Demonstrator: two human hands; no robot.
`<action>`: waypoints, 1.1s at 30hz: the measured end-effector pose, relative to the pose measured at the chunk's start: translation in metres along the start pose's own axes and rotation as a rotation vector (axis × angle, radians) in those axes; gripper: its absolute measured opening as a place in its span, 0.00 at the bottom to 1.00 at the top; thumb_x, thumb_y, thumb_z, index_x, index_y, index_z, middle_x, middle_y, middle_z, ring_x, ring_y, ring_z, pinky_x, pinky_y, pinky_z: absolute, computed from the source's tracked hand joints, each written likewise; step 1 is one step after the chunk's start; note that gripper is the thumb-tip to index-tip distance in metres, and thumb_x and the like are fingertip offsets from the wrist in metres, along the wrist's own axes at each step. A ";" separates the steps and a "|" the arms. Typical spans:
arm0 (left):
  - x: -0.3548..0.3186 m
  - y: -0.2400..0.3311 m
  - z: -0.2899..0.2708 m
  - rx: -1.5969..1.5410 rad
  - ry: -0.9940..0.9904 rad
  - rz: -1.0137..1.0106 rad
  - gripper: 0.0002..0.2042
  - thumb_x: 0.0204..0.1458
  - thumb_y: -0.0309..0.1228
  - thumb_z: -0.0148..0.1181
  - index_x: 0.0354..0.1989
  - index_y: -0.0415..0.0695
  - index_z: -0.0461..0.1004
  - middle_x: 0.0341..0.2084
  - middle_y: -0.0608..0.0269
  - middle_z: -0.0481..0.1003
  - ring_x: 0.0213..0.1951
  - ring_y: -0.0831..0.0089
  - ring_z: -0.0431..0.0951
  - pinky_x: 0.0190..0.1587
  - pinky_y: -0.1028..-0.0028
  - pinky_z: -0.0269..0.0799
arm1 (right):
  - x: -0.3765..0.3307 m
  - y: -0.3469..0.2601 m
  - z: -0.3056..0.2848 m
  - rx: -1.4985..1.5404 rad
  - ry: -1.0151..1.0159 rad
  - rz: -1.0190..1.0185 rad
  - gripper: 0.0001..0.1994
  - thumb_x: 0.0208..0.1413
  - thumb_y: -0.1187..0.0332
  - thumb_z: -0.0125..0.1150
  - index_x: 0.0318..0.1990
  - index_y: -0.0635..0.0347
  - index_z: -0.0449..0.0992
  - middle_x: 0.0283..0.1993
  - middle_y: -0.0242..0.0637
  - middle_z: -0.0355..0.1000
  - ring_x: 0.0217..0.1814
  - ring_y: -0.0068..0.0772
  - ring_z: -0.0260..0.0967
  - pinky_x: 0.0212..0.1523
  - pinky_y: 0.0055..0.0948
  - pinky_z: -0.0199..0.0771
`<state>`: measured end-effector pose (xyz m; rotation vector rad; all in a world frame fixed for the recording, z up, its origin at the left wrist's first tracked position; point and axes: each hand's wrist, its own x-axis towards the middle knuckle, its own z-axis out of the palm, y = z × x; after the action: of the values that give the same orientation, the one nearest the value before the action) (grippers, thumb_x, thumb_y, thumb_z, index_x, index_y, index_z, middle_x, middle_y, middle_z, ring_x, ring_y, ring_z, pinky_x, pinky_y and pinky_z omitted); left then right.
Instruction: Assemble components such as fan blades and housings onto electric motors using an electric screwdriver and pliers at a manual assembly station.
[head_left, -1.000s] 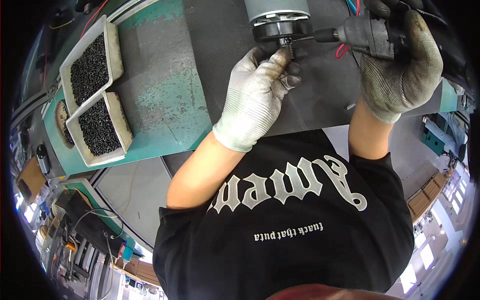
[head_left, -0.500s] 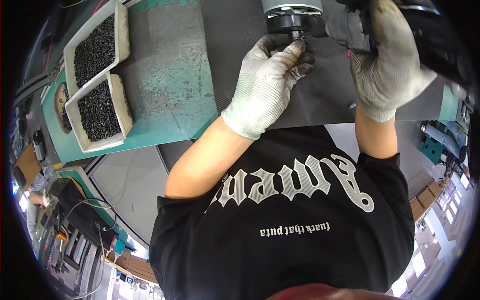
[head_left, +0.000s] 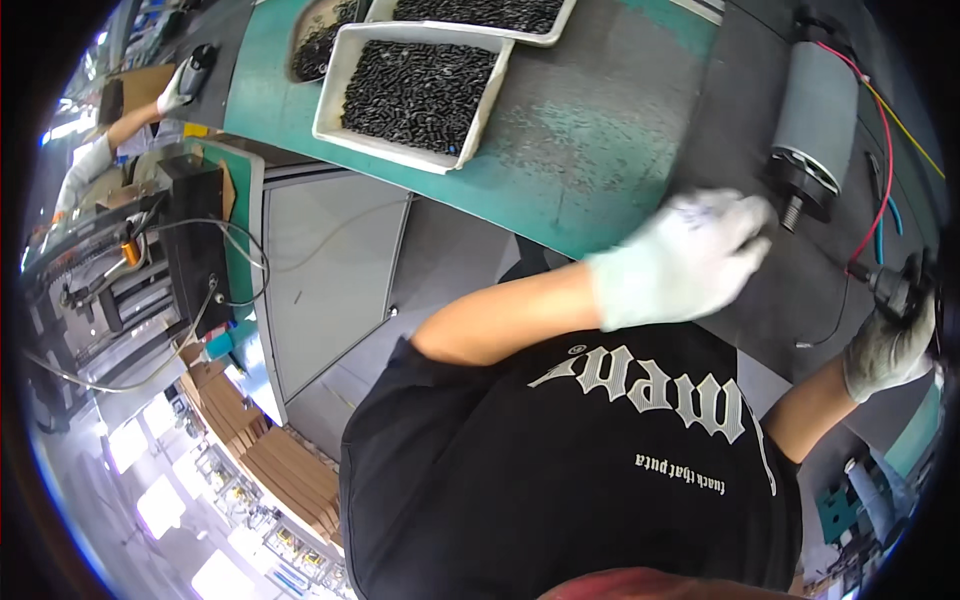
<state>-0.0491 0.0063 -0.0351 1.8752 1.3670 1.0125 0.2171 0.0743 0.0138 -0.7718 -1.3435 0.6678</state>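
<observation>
Left hand (head_left: 690, 258) pulled back off motor (head_left: 812, 130), blurred — grip unclear; right hand (head_left: 890, 345) gripping black tool (head_left: 895, 285)

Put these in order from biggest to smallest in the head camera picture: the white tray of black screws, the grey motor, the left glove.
1. white tray of black screws
2. left glove, blurred and nearer the camera, so unsure
3. grey motor
</observation>
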 end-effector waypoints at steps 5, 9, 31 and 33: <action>-0.002 -0.071 -0.179 1.046 0.547 -0.374 0.08 0.53 0.33 0.57 0.35 0.42 0.73 0.31 0.53 0.76 0.33 0.51 0.77 0.36 0.59 0.75 | -0.033 0.019 -0.057 -0.212 0.271 0.162 0.13 0.62 0.76 0.50 0.51 0.77 0.72 0.54 0.58 0.70 0.56 0.50 0.72 0.58 0.46 0.76; -0.008 -0.135 -0.235 1.184 0.327 -0.662 0.14 0.52 0.39 0.60 0.39 0.41 0.76 0.38 0.47 0.78 0.38 0.49 0.80 0.43 0.57 0.77 | -0.030 0.022 -0.061 -0.163 0.276 0.188 0.13 0.62 0.75 0.51 0.50 0.78 0.72 0.54 0.58 0.70 0.56 0.50 0.72 0.58 0.47 0.75; 0.014 0.033 -0.012 -1.419 0.005 -0.505 0.17 0.62 0.37 0.55 0.52 0.36 0.69 0.38 0.63 0.73 0.20 0.83 0.62 0.28 0.84 0.61 | -0.005 -0.056 0.015 0.570 0.158 0.389 0.16 0.58 0.75 0.57 0.53 0.73 0.69 0.49 0.50 0.73 0.48 0.44 0.74 0.50 0.38 0.77; 0.016 0.033 0.008 -1.591 -0.094 -0.500 0.18 0.62 0.38 0.55 0.53 0.37 0.69 0.39 0.63 0.73 0.20 0.84 0.61 0.28 0.83 0.61 | -0.011 -0.065 0.042 0.464 0.213 0.352 0.17 0.59 0.74 0.57 0.54 0.71 0.69 0.48 0.49 0.72 0.47 0.42 0.74 0.49 0.36 0.77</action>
<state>-0.0225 0.0115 -0.0088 0.3502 0.4713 1.1202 0.1730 0.0314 0.0623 -0.6800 -0.8174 1.0969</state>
